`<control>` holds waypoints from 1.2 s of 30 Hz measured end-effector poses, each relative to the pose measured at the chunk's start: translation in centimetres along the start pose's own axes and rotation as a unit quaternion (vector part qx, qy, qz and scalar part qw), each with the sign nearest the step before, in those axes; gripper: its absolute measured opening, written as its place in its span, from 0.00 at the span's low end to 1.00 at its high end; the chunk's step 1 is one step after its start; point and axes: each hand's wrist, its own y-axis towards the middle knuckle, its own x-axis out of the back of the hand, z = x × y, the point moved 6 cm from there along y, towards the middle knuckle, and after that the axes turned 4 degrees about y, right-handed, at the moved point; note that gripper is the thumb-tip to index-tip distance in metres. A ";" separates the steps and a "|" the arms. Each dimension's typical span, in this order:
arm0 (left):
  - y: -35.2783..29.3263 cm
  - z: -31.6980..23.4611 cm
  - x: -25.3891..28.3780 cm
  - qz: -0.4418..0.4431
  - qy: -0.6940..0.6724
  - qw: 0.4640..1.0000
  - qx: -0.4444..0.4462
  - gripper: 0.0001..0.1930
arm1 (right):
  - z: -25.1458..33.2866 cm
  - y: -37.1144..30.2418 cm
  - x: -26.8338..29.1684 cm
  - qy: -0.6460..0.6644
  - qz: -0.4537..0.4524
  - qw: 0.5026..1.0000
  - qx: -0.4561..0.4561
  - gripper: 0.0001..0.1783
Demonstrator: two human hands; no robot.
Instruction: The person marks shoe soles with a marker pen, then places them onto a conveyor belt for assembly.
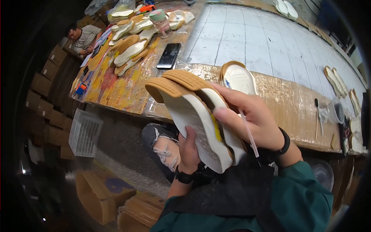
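A pair of white shoe soles [193,116] with tan toe ends is held up in front of me, one lying against the other. Yellow colour shows on the side of one sole. My left hand [189,152] grips the near sole at its lower left, thumb over the inner face. From the right, my right hand [247,116] closes round the far sole's edge. A slim pinkish stick [249,135] with a fine dark tip also sits in that hand, pointing down. Another sole [239,79] with a blue mark lies on the table just beyond.
Several soles [131,52] are piled on the paint-stained table at far left, near a phone [169,56] and a lidded jar [160,25]. A clear cup [335,110] and a thin brush [317,116] are at right. A co-worker [83,38] sits at far left.
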 end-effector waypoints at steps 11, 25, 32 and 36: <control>-0.5 1.7 0.9 0.127 -0.078 0.988 0.040 0.26 | -1.4 -0.3 -1.5 0.038 0.041 0.996 -0.072 0.30; -0.3 1.5 -0.4 0.065 0.059 0.996 0.030 0.26 | -2.0 0.5 -0.8 -0.004 0.025 0.999 -0.042 0.31; 2.8 -1.4 -0.8 0.022 -0.221 0.973 0.067 0.25 | -3.2 -2.3 -0.7 0.052 -0.005 0.998 -0.021 0.45; 2.8 -1.0 -1.2 0.008 -0.207 0.976 0.070 0.25 | -2.4 -2.7 -2.0 -0.104 -0.067 0.991 0.052 0.53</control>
